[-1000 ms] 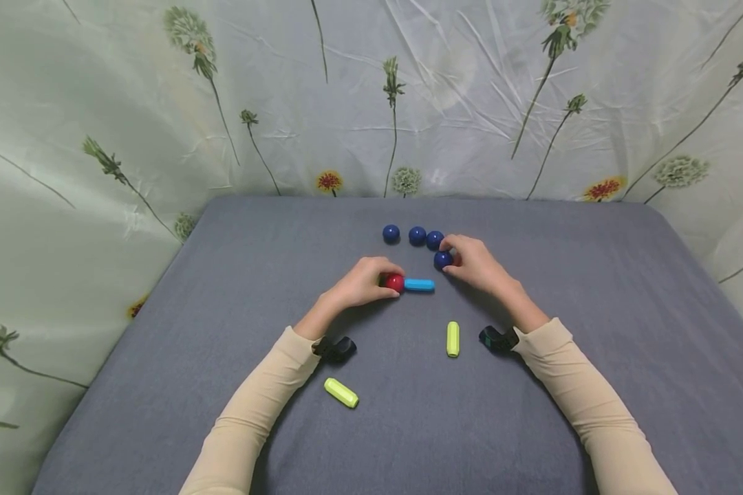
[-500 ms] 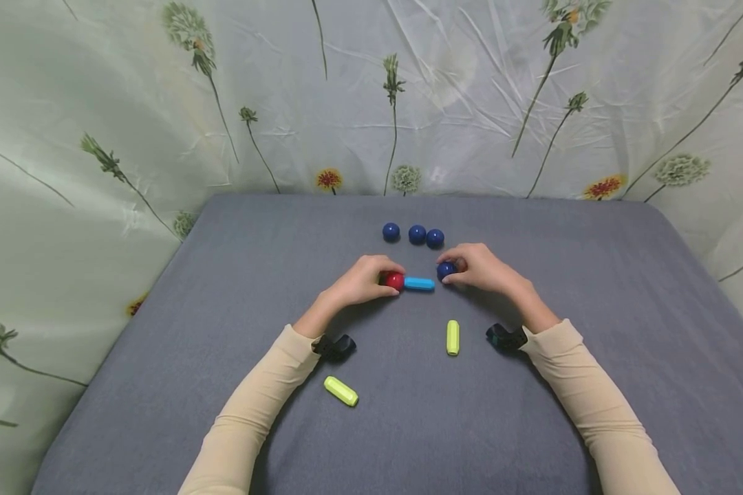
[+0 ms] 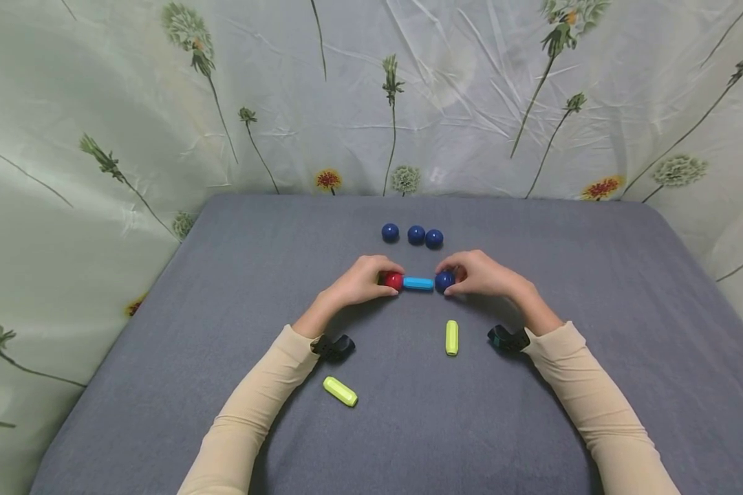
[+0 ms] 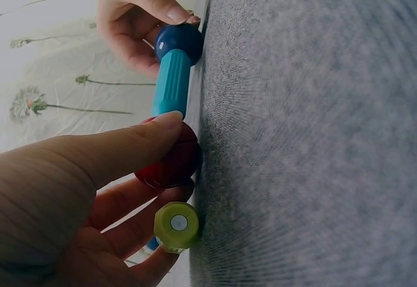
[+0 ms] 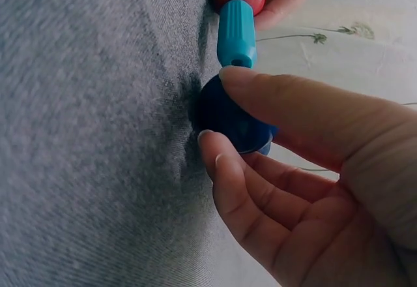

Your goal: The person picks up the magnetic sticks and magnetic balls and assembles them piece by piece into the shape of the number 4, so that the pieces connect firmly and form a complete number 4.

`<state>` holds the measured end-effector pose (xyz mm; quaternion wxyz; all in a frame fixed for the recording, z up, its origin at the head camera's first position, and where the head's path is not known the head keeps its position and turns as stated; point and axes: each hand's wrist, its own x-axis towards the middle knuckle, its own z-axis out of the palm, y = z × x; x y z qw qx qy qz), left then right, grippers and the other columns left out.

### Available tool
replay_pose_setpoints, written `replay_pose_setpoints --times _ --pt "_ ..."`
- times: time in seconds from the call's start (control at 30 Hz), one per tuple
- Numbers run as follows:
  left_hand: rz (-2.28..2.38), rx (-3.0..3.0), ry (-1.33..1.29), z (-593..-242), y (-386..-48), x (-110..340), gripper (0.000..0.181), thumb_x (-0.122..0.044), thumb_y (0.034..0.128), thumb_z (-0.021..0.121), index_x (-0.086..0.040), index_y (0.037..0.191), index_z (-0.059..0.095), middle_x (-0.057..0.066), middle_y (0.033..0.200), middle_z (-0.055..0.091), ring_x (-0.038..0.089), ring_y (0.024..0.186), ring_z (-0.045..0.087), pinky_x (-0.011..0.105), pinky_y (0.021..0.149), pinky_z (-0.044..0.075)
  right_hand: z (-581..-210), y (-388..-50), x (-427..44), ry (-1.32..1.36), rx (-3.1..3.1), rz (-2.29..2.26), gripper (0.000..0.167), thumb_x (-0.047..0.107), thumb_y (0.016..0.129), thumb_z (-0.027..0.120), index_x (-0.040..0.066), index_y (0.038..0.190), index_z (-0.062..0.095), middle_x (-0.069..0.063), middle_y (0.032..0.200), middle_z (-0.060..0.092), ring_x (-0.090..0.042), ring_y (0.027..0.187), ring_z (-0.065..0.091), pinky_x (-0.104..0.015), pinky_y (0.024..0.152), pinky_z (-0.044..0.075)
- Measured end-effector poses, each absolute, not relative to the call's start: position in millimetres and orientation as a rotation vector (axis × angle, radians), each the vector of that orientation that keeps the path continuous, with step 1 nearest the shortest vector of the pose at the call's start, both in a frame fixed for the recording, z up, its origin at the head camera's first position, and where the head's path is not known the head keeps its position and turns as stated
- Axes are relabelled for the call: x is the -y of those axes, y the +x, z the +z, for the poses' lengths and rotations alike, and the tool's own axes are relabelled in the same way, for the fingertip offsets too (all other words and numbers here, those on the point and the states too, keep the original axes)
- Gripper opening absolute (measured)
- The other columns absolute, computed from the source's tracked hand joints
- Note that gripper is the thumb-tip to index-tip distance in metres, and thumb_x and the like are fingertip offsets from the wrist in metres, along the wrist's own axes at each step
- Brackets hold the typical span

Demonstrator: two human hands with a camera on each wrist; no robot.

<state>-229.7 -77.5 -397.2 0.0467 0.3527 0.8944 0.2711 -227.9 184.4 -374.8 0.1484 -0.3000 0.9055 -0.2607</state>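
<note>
My left hand [image 3: 362,280] pinches a red ball [image 3: 393,281] between thumb and fingers. A light-blue ribbed rod [image 3: 417,283] extends rightward from that ball, low over the cloth. In the left wrist view, the end of a yellow-green rod [image 4: 176,226] shows beside the left fingers, below the red ball; its rest is hidden. My right hand [image 3: 486,275] holds a dark-blue ball [image 3: 444,282] at the rod's right end. The right wrist view shows the thumb and fingertips around this blue ball [image 5: 231,114]; whether ball and rod touch, I cannot tell.
Three dark-blue balls, including the middle ball [image 3: 416,235], lie in a row behind the hands. Two yellow-green rods lie nearer, one upright in view [image 3: 451,337], another slanted rod [image 3: 340,391] by the left forearm. Grey cloth [image 3: 223,289] covers the table; a flowered curtain [image 3: 322,103] stands behind.
My right hand has brought the dark-blue ball from near the back row toward me, down to the light-blue rod's right end. The left hand and red ball have stayed in place.
</note>
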Motion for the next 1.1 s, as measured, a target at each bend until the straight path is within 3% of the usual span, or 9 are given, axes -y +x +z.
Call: replay_pose_setpoints --times 0.53,1.1 --pt "0.825 -2.734 1.049 -395.7 -229.1 76.7 0.035 -0.017 0.0806 0.073 -0.007 0.113 0.066 0.008 0.106 0.068 0.017 0.093 0.059 0.032 0.083 0.049 -376.2 -226.7 -180.3 -0.837 -2.555 -0.765 0.036 0.016 0.080 0.073 0.004 0.112 0.063 -0.009 0.095 0.066 -0.011 0.075 0.057 -0.024 0.066 0.047" --pt "0.850 -2.740 1.018 -397.4 -233.3 76.0 0.037 -0.015 0.0819 0.072 -0.006 0.117 0.065 0.009 0.112 0.068 0.020 0.098 0.059 0.035 0.090 0.049 -376.1 -226.0 -180.3 -0.882 -2.546 -0.758 0.040 0.017 0.080 0.073 0.003 0.115 0.062 -0.010 0.100 0.065 -0.013 0.075 0.054 -0.026 0.067 0.045"
